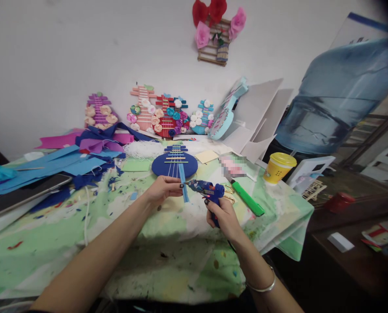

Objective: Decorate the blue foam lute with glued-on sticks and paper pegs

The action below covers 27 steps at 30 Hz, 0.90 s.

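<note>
Between the fingertips of my left hand [165, 189] is a narrow light-blue strip [185, 191], held upright; whether it is paper or fabric I cannot tell. My right hand [222, 214] is wrapped round the handle of a blue hot glue gun [205, 188]. Its nozzle points left and meets the strip, or comes very close to it, by my left fingertips. Just behind the strip lies a round dark-blue lute-shaped craft piece [159, 166] with pale strings and coloured crossbars. The strip covers part of its right side.
Gold-handled scissors [228, 200] and a green utility knife [249, 198] lie right of the glue gun. A yellow lidded cup [279, 168] stands near the right edge. Blue sheets [55, 167] and a phone [27, 195] lie left. Decorated lute crafts [164, 115] lean against the wall.
</note>
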{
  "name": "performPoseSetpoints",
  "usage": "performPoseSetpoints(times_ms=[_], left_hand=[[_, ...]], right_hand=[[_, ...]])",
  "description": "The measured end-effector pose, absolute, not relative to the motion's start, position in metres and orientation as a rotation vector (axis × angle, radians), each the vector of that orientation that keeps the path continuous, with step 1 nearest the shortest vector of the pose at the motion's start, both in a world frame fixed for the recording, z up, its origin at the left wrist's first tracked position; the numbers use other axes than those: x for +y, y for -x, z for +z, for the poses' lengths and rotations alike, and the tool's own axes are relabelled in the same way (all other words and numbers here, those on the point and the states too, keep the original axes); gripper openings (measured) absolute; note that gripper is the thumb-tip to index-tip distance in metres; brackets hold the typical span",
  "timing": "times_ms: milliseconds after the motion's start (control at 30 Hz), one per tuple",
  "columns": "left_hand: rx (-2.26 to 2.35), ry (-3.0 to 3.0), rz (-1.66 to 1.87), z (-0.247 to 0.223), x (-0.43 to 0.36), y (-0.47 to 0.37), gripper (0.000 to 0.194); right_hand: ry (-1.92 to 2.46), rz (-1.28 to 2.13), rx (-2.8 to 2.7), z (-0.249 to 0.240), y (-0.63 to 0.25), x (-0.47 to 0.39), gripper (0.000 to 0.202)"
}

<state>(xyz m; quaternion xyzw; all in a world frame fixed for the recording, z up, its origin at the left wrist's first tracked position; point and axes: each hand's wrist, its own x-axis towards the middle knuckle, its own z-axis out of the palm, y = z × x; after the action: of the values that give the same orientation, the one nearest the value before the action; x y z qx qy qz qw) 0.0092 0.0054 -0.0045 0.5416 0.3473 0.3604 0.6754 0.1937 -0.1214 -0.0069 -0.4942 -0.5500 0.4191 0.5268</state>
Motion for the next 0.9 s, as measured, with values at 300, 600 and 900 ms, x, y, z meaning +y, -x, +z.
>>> performPoseSetpoints(times_ms=[300, 600, 900], left_hand=[[0.765, -1.186, 0.816, -0.0079, 0.0084, -0.0088, 0.027], [0.75, -1.183, 0.831, -0.0102, 0.0092, -0.0085, 0.027], [0.753, -1.156, 0.857, -0.0118, 0.0107, -0.0084, 0.024]], right_hand=[[1.134, 1.041, -1.292, -0.011, -0.1962, -0.1208, 0.017], [1.137, 1.073, -1.311, -0.0115, -0.1966, -0.1251, 0.02], [1.178, 1.053, -1.339, -0.0115, -0.1978, -0.1295, 0.021]])
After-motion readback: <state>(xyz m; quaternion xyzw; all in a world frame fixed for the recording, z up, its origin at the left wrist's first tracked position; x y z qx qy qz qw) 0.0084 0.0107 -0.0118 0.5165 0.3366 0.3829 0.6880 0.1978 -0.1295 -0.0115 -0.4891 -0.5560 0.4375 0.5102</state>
